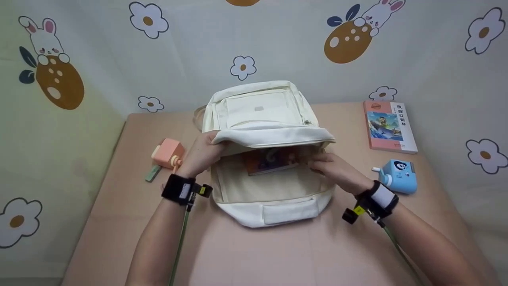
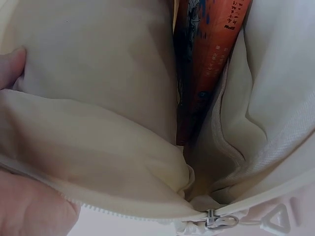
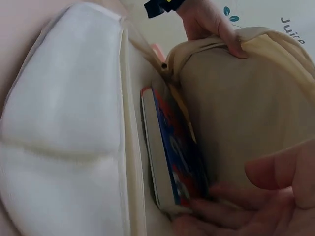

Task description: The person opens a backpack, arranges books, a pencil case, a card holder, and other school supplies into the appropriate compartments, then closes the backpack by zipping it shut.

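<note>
A cream-white backpack point(image 1: 258, 109) lies unzipped on the table. My left hand point(image 1: 204, 153) grips the left edge of its raised front panel, thumb inside in the left wrist view. Inside the bag is a thick book point(image 1: 268, 162), whose orange spine point(image 2: 212, 59) shows in the left wrist view. In the right wrist view its pale page edges point(image 3: 158, 152) and dark blue cover are visible. My right hand point(image 1: 339, 169) reaches into the opening's right side. Its fingers point(image 3: 231, 206) extend, slightly blurred, beside the book's near end; whether they touch it I cannot tell.
Left of the bag lie a pink pencil sharpener point(image 1: 168, 153) with a crank and a small green block point(image 1: 153, 173). To the right are a blue crank sharpener point(image 1: 400, 177) and another book point(image 1: 389, 127). Patterned cloth point(image 1: 190, 47) hangs behind the table point(image 1: 254, 254).
</note>
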The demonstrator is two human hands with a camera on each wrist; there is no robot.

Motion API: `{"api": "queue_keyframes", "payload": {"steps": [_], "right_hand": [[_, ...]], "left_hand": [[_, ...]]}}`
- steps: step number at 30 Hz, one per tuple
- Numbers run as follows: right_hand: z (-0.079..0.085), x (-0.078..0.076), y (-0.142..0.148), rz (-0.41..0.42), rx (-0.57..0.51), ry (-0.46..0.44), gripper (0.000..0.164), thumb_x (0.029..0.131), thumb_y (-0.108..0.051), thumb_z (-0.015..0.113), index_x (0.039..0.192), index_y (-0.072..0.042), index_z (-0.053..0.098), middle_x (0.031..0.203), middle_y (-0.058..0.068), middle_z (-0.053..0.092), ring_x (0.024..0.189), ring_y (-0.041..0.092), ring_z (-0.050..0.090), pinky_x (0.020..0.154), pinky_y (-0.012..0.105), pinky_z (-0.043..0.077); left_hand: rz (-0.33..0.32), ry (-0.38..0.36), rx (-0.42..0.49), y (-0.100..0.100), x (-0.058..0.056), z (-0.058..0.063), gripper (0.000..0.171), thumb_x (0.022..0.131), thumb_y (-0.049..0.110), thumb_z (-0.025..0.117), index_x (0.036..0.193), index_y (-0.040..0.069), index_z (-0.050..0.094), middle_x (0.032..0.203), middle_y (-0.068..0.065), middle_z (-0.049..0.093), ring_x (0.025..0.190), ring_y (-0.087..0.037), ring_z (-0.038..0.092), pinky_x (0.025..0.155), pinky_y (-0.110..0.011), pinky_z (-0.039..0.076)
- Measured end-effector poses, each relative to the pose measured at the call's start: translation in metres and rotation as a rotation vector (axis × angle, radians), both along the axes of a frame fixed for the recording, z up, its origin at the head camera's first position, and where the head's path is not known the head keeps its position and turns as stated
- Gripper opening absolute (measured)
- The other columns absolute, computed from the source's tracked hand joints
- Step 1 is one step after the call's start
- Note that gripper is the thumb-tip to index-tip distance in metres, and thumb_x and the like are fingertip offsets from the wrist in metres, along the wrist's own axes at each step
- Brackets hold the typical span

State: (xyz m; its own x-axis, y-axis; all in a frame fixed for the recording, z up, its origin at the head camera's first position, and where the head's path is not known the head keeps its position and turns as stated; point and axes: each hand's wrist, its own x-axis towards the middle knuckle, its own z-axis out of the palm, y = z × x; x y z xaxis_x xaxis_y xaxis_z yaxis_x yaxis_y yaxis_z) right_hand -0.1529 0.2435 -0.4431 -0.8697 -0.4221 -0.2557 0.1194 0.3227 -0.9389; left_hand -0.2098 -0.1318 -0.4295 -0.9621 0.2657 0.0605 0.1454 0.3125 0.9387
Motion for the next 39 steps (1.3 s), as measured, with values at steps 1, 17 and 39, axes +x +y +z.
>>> {"api": "queue_keyframes", "payload": {"steps": [1,17,39], "right_hand": [[0.002,0.002,0.005,0.025,0.052,0.005,0.041,0.107,-0.022,0.051,0.136,0.006,0.06,0.137,0.021,0.059,0.129,0.035,0.052,0.111,0.051,0.039],[0.03,-0.015,0.092,-0.062,0.453,0.099,0.047,0.109,-0.034,0.045,0.141,-0.001,0.059,0.143,0.024,0.056,0.133,0.043,0.051,0.108,0.065,0.037],[-0.016,-0.093,0.134,-0.105,0.883,0.065,0.034,0.102,-0.015,0.039,0.091,0.012,0.057,0.083,0.022,0.058,0.075,0.036,0.057,0.068,0.043,0.048]], "left_hand": [[0.002,-0.005,-0.001,0.0,0.0,0.0,0.037,0.099,0.033,0.066,0.072,0.012,0.052,0.055,0.006,0.037,0.047,-0.011,0.038,0.046,-0.025,0.031],[0.014,0.011,-0.044,-0.002,-0.001,0.001,0.035,0.1,0.035,0.065,0.075,0.009,0.06,0.061,0.0,0.049,0.061,-0.019,0.051,0.055,-0.031,0.038],[-0.009,-0.008,-0.005,0.001,-0.001,0.001,0.021,0.097,0.022,0.064,0.083,0.007,0.068,0.058,0.003,0.043,0.05,-0.013,0.043,0.048,-0.026,0.034]]}}
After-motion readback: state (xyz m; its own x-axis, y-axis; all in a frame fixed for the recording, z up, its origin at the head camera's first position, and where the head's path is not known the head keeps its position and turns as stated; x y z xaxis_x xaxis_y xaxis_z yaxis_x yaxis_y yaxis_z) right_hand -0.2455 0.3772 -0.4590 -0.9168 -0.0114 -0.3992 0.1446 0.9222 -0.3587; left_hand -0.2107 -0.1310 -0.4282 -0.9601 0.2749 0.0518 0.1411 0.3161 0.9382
